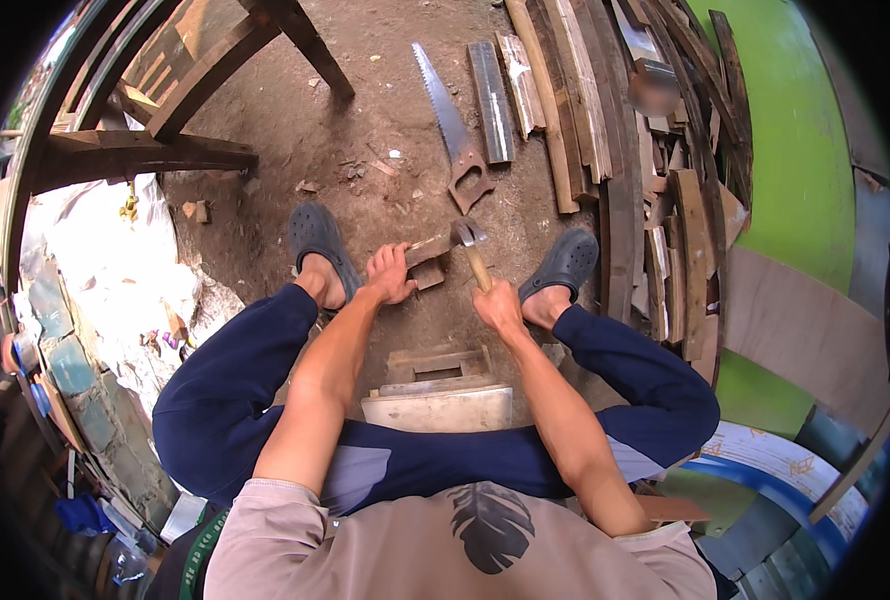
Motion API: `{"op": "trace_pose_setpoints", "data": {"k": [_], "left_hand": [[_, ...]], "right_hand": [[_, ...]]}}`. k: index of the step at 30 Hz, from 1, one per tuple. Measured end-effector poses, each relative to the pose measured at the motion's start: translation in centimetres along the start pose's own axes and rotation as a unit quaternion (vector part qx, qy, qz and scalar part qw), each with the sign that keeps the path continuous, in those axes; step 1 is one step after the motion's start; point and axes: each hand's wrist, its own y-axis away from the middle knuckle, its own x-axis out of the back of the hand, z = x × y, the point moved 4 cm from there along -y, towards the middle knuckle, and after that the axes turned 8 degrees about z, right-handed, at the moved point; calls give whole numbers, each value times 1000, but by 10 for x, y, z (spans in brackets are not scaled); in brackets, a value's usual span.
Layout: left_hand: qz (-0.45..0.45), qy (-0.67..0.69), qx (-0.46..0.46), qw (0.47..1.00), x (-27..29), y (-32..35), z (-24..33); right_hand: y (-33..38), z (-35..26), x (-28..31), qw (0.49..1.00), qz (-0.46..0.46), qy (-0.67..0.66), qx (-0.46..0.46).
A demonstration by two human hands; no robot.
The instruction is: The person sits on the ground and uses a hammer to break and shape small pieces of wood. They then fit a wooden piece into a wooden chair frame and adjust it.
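Observation:
My right hand [498, 304] is wrapped round the wooden handle of a claw hammer [480, 268]. The hammer's metal head is at the right end of a short piece of wood [430, 249]; I cannot tell whether they touch. My left hand [392, 273] holds that piece at its left end, fingers over it, low above the dirt floor. Just below it shows a wood block [429, 274], partly hidden by the piece and close to my left fingers. Farther off, a handsaw [447, 115] with a brown handle [470, 182] lies flat on the ground.
Beside the saw lies a dark squared timber [491, 102]. Long boards [620, 190] and scrap wood [692, 230] fill the right side, before a green panel [815, 130]. A wooden frame [210, 85] stands far left, near white sheeting [115, 250]. A small wooden stool [438, 408] is between my legs.

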Motion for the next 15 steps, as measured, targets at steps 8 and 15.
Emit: {"op": "trace_pose_setpoints", "data": {"k": [8, 15], "left_hand": [[7, -14, 1, 1000, -4, 5, -4], [-17, -19, 13, 1000, 8, 5, 5]], "right_hand": [[14, -48, 27, 998, 20, -43, 31], [10, -1, -17, 970, -111, -33, -213]]}}
